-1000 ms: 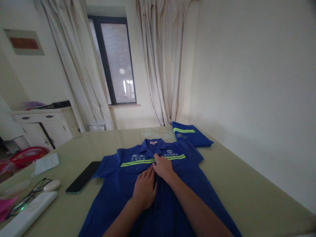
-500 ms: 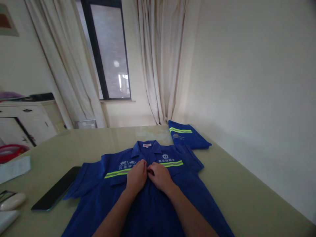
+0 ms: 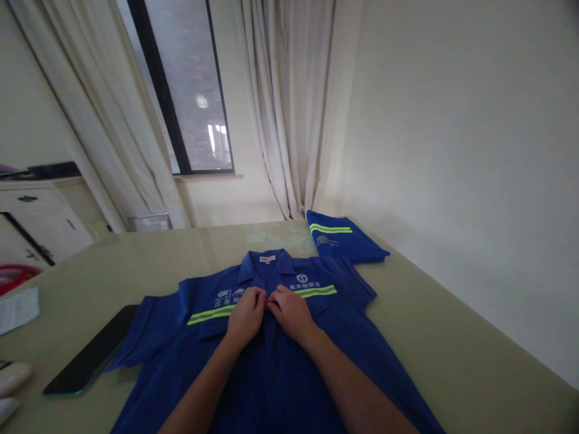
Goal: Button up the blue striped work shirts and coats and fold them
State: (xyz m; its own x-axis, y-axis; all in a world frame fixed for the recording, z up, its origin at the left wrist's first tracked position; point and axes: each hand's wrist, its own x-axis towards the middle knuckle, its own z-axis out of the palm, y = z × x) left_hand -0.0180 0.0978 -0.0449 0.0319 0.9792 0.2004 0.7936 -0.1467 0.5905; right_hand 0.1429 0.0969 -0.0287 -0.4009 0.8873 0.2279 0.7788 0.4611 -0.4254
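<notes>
Left hand (image 3: 245, 314) higher, shirt (image 3: 271, 380) collar (image 3: 285, 263) away

Left hand (image 3: 246, 314), right hand (image 3: 290, 310) pinching front of blue shirt (image 3: 271, 374), fingertips nearly touching.

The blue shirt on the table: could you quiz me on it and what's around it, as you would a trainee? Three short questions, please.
1. Where on the shirt do the left hand and right hand meet? A) the hem; B) the front opening; C) the label in the neck.
2. True or false: the folded blue garment has yellow-green stripes.
3. Fill in: the dark phone lies beside the shirt, on the person's ____ side.

Key: 1. B; 2. True; 3. left.
</notes>
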